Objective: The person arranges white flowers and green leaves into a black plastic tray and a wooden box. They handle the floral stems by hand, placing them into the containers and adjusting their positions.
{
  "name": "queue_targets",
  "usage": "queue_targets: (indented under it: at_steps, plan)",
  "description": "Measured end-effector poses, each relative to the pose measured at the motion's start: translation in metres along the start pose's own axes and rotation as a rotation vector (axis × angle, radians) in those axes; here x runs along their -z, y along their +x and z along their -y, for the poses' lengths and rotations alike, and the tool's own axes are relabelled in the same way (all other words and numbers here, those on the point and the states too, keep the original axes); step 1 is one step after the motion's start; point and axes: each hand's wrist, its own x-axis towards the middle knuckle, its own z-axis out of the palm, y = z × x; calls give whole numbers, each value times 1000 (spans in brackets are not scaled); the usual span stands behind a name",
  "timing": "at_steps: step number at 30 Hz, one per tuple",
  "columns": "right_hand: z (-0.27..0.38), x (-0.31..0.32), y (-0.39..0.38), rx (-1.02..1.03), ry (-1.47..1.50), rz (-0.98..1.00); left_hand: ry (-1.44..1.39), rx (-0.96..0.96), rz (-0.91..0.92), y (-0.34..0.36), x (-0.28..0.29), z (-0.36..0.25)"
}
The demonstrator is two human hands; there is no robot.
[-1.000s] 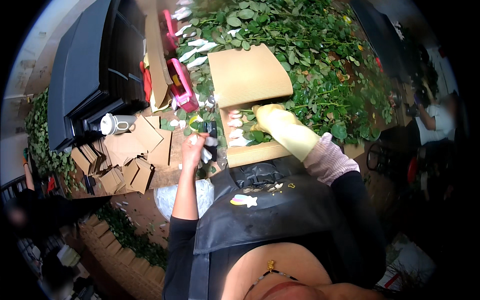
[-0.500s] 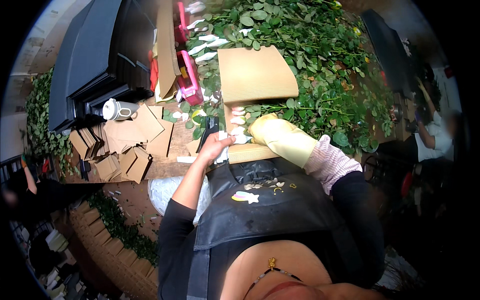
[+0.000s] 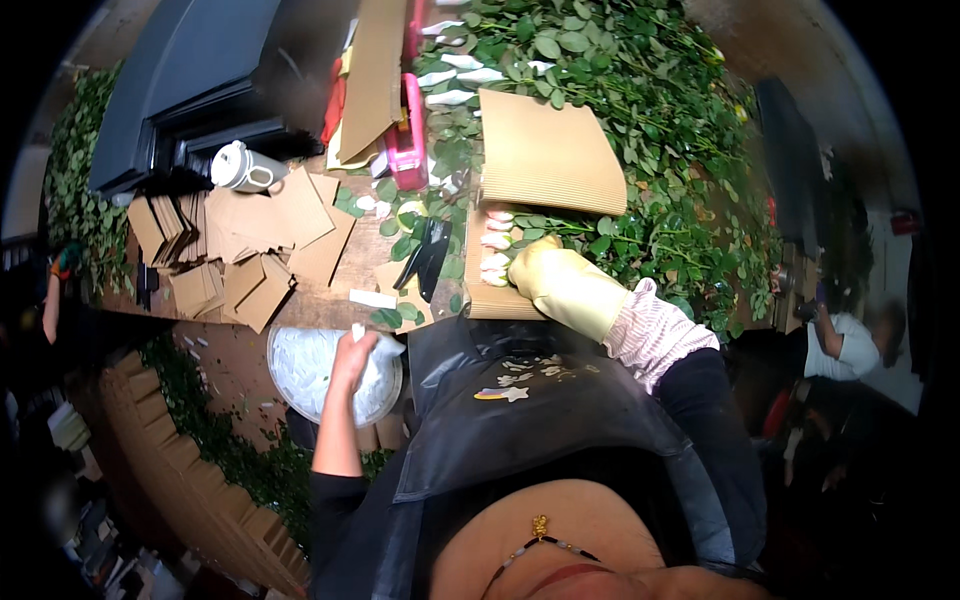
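My bare left hand (image 3: pixel 352 362) is closed, with a bit of thin white material (image 3: pixel 386 346) showing at its fingers. It is over a round tub (image 3: pixel 290 375) of white pieces, below the table edge. My right hand (image 3: pixel 560 285), in a yellow rubber glove, rests at the near end of a corrugated cardboard sheet (image 3: pixel 550 150); its fingertips are hard to make out. Just left of the glove, several pale pink rose buds (image 3: pixel 495 240) lie in a row on the cardboard, their leafy stems stretching right under its raised flap.
Rose stems (image 3: pixel 660 170) cover the table's right side. A black stapler (image 3: pixel 430 262) lies left of the cardboard. Farther left are cardboard pieces (image 3: pixel 265 220), a white mug (image 3: pixel 245 168), a pink basket (image 3: pixel 408 150) and stacked black sheets (image 3: pixel 200 80). A person (image 3: pixel 845 335) works at right.
My left hand has moved from the buds down and left to the tub. My gloved hand has stayed at the cardboard. The whole view has shifted slightly.
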Motion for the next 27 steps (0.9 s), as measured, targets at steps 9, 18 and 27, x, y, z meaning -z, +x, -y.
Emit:
queue_targets:
  at_steps: [9, 18, 27]
  plan:
    - [-9, -3, 18, -42, 76, 56, 744, -331, 152, 20, -48, -70]
    - [-33, 21, -12, 265, 7, 64, 648, -890, 316, 87, -162, -124]
    - [-26, -45, 36, 149, -469, -366, 720, -923, 337, 88, -158, -123]
